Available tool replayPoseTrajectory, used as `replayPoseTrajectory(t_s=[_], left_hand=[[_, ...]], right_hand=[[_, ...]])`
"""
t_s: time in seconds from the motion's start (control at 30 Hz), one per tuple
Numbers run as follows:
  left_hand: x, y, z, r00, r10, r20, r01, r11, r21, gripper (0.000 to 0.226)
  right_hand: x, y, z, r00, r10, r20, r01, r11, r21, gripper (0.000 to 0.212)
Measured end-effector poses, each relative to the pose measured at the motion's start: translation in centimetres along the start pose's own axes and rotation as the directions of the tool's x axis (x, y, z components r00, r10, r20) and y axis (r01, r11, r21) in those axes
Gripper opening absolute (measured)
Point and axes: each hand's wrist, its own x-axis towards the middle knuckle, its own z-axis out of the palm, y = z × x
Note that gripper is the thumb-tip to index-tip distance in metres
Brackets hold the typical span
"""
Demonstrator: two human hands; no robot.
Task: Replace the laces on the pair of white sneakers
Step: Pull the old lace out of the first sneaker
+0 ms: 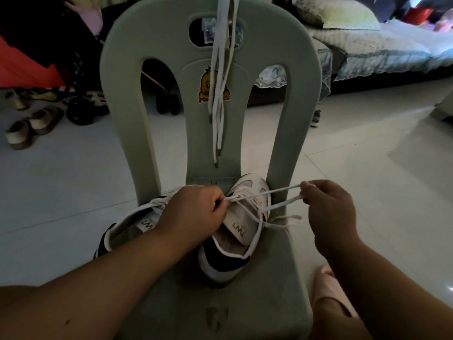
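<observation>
our left hand [196, 212] is curled in a fist over the tongue of a white sneaker [247, 192], thumb and fingers pinching the white lace [286, 202] where it leaves the upper eyelets. our right hand [328, 212] is out to the side of the shoe, fingertips pinched on the same lace, so two strands run taut between the shoe and that hand. a loose end of the lace lies on the seat below them, just beside the shoe. this sneaker sits on the seat of a pale green plastic chair [274, 278], toe toward the backrest, dark heel toward us, tongue lifted. the other sneaker [122, 229] lies just beside it at the left edge of the seat, partly under our left forearm; we cannot tell how far it is laced. spare laces [220, 94] hang down the front of the backrest from its top, crossing a duck sticker [207, 82], their tips dangling above the shoes. near our right forearm a foot in a pink slipper [326, 285] rests on the pale tiled floor [73, 192]. further off, sandals [31, 123] lie on the left, and a bed [392, 52] with a pillow [343, 13] stands on the right.
</observation>
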Motion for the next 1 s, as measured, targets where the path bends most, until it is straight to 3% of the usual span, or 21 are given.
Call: replayPoseTrajectory(t_s=[0.03, 0.1, 0.2, 0.33, 0.4, 0.47, 0.53, 0.63, 0.73, 0.87, 1.0], left_hand=[[0.0, 0.0, 0.0, 1.0, 0.007, -0.005, -0.007, 1.0, 0.007, 0.02], [-0.1, 0.1, 0.0, 1.0, 0.018, 0.006, -0.018, 1.0, 0.008, 0.021], [-0.4, 0.4, 0.2, 0.998, 0.05, 0.027, -0.05, 0.999, -0.004, 0.022], [-0.6, 0.3, 0.5, 0.998, 0.059, 0.025, -0.058, 0.998, -0.02, 0.021], [-0.6, 0.2, 0.5, 0.998, 0.064, 0.017, -0.064, 0.998, -0.021, 0.021], [-0.5, 0.1, 0.4, 0.998, 0.066, 0.014, -0.066, 0.997, -0.029, 0.021], [-0.4, 0.0, 0.4, 0.998, 0.063, 0.014, -0.062, 0.997, -0.035, 0.021], [-0.2, -0.3, 0.3, 0.998, 0.06, 0.017, -0.06, 0.998, -0.023, 0.02], [-0.3, -0.4, 0.1, 0.998, 0.033, 0.051, -0.033, 0.999, 0.007, 0.018], [-0.9, 0.4, -0.1, 0.991, -0.009, 0.136, 0.015, 0.999, -0.049, 0.004], [-1.5, 1.8, 0.3, 0.953, 0.013, 0.303, 0.0, 0.999, -0.042, 0.033]], right_hand=[[0.0, -0.1, 0.1, 0.999, -0.039, 0.033, 0.041, 0.997, -0.065, 0.013], [-0.5, -0.6, 0.8, 0.959, -0.134, 0.251, 0.194, 0.954, -0.229, 0.01], [-1.7, -1.1, 2.9, 0.823, -0.187, 0.536, 0.44, 0.808, -0.393, 0.02], [-2.0, -0.8, 4.7, 0.788, -0.341, 0.512, 0.608, 0.562, -0.561, 0.027], [-1.6, -0.4, 4.5, 0.762, -0.387, 0.519, 0.645, 0.518, -0.562, 0.029], [-1.4, -0.3, 4.0, 0.769, -0.398, 0.5, 0.637, 0.545, -0.545, 0.026], [-1.2, -0.4, 3.2, 0.822, -0.383, 0.422, 0.566, 0.63, -0.532, 0.022], [0.2, -0.5, 1.4, 0.929, -0.282, 0.241, 0.37, 0.754, -0.542, 0.022], [2.1, -0.3, -0.5, 0.976, -0.186, 0.113, 0.218, 0.847, -0.484, 0.025], [2.2, 0.1, -0.5, 0.951, -0.076, 0.298, 0.224, 0.836, -0.501, 0.02], [0.1, 0.1, 0.0, 0.891, -0.082, 0.447, 0.329, 0.795, -0.509, 0.008]])
